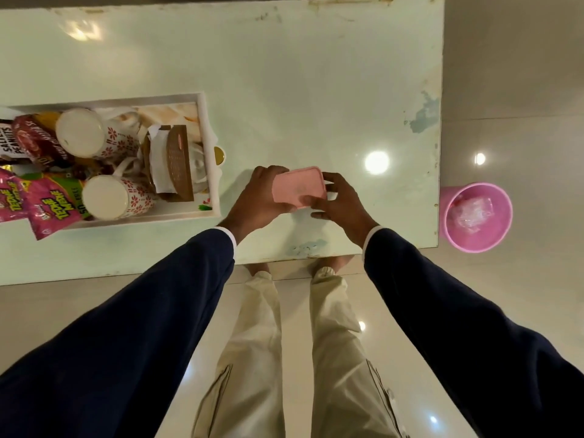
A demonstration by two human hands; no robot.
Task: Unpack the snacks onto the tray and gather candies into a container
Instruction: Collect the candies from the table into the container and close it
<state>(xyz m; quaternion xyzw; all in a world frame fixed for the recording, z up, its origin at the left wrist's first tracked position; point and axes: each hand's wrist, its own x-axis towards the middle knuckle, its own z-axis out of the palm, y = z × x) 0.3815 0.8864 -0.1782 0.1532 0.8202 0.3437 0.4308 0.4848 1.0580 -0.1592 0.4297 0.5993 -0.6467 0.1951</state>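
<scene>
A small pink container with its pink lid on top is held over the white table, near the front edge. My left hand grips its left side and my right hand grips its right and front side. To the left stands a white tray holding two floral mugs, pink snack packets, a salted peanuts pack and a brown-and-white packet. Whether candies lie inside the container is hidden by the lid.
A pink bucket with crumpled clear plastic inside stands on the floor to the right of the table. A small gold object peeks out beside the tray's right rim. My legs are at the table's front edge.
</scene>
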